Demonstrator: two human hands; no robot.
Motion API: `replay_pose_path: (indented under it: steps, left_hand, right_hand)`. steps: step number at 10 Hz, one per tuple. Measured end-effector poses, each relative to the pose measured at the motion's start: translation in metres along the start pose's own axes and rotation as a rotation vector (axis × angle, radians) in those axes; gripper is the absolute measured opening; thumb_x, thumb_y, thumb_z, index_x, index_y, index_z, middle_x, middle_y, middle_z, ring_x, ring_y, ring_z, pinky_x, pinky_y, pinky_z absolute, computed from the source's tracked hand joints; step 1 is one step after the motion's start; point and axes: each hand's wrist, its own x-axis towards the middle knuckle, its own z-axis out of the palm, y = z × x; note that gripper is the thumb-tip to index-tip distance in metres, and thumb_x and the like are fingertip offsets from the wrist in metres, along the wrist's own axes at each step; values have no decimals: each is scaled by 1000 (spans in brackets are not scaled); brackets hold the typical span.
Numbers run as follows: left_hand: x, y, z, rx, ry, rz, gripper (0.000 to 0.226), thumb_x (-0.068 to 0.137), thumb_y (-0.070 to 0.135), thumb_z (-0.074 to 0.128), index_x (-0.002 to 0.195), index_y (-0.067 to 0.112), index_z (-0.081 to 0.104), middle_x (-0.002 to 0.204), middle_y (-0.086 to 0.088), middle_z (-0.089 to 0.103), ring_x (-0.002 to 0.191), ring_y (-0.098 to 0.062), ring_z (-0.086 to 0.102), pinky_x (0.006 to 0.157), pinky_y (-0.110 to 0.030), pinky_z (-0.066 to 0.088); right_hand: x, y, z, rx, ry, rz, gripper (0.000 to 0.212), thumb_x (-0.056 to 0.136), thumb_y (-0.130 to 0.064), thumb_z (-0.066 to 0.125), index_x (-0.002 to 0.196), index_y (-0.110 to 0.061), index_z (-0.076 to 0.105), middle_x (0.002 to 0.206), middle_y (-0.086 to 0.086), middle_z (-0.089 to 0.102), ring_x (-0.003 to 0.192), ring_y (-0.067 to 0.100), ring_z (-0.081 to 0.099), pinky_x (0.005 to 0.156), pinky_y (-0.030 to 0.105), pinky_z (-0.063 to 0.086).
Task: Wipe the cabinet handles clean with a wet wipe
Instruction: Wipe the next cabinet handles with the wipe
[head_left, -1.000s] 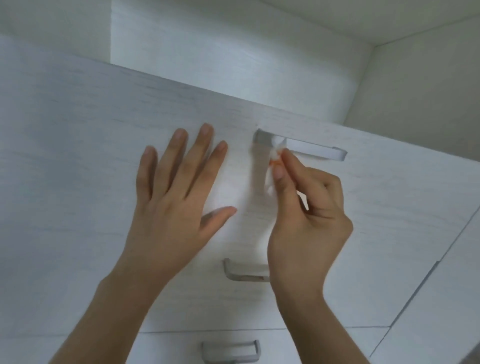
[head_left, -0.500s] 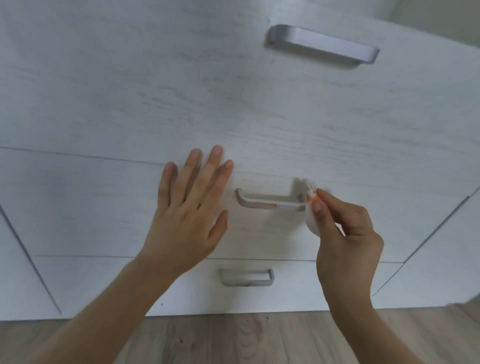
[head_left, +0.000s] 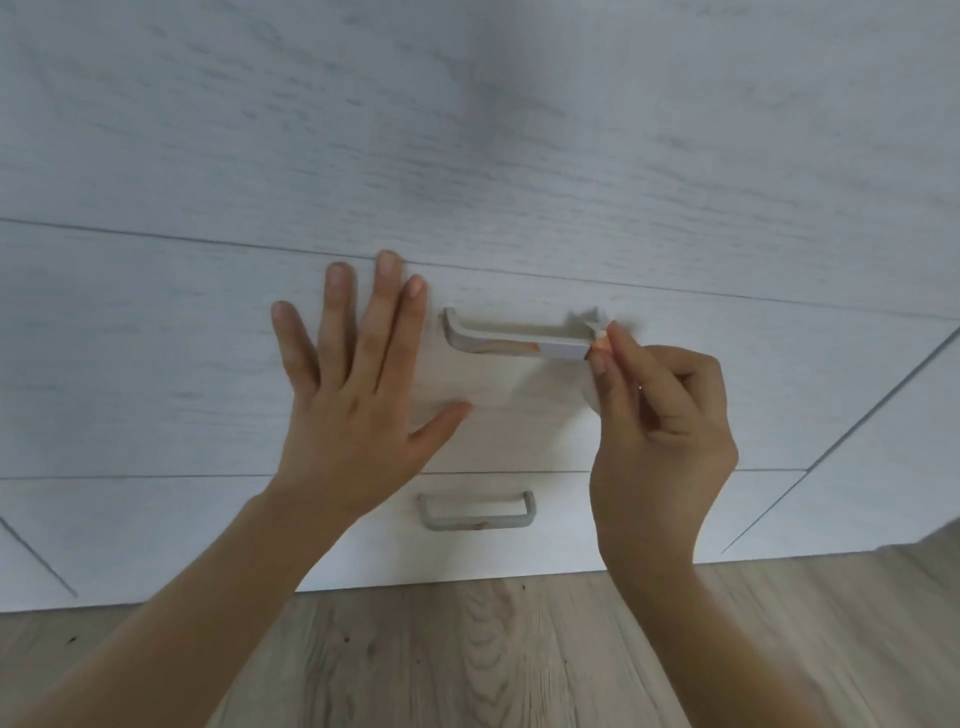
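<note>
The work has moved down from the top handle to the drawer handle (head_left: 511, 340). The right hand (head_left: 660, 441) pinches the wet wipe (head_left: 593, 326) at the handle's right end, and the left hand (head_left: 358, 395) lies spread flat on the drawer front (head_left: 156, 364). The lower handle (head_left: 475, 512) likely comes next.

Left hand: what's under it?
The left hand lies flat, fingers spread, on the white drawer front, just left of the handle. Only plain panel shows around it. The patch beneath palm and fingers is covered.

I'm seeing the small white wipe (head_left: 594, 326) sitting bunched against the right end of the grey upper handle (head_left: 498, 339). The lower handle (head_left: 477, 512) is lying level below, showing a small stain.
</note>
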Motion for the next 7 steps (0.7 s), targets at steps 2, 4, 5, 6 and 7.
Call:
replay_pose_path:
  steps: [2, 4, 5, 6, 7]
  left_hand:
    - [0, 3, 7, 24, 44, -16, 98, 89, 65, 46, 151, 8, -3, 157, -1, -20, 143, -26, -18, 112, -56, -9]
    - [0, 3, 7, 30, 62, -17, 98, 89, 66, 46, 151, 7, -2, 157, -1, -19, 143, -26, -17, 112, -56, -9]
    - [1, 3, 7, 27, 58, -17, 98, 89, 66, 45, 151, 8, -3, 157, -1, -20, 143, -26, -18, 112, -56, -9]
    - [0, 2, 6, 28, 58, -10, 97, 89, 66, 45, 151, 8, -3, 156, -1, -20, 143, -26, -18, 112, -56, -9]
    - [0, 3, 6, 12, 55, -9, 96, 90, 65, 44, 151, 8, -3, 156, -1, -20, 143, -26, -18, 112, -55, -9]
  right_hand:
    - [6, 6, -3, -81, -21, -138, 22, 87, -9, 63, 107, -18, 66, 85, -18, 48, 78, -9, 50, 71, 3, 40]
    - [0, -3, 2, -159, -81, -251, 18, 86, -11, 64, 102, -13, 70, 83, -13, 47, 78, -12, 47, 69, -1, 36]
    - [-3, -7, 10, -112, -49, -189, 17, 85, -9, 66, 100, -14, 70, 81, -15, 46, 74, -9, 47, 70, 0, 37]
    - [-6, -11, 13, -141, -63, -252, 17, 84, -4, 65, 100, -6, 71, 80, -8, 48, 72, -4, 47, 75, 0, 38]
    - [-6, -11, 14, -116, -52, -189, 17, 84, -6, 66, 100, -9, 72, 79, -10, 48, 73, -7, 47, 70, 0, 37]
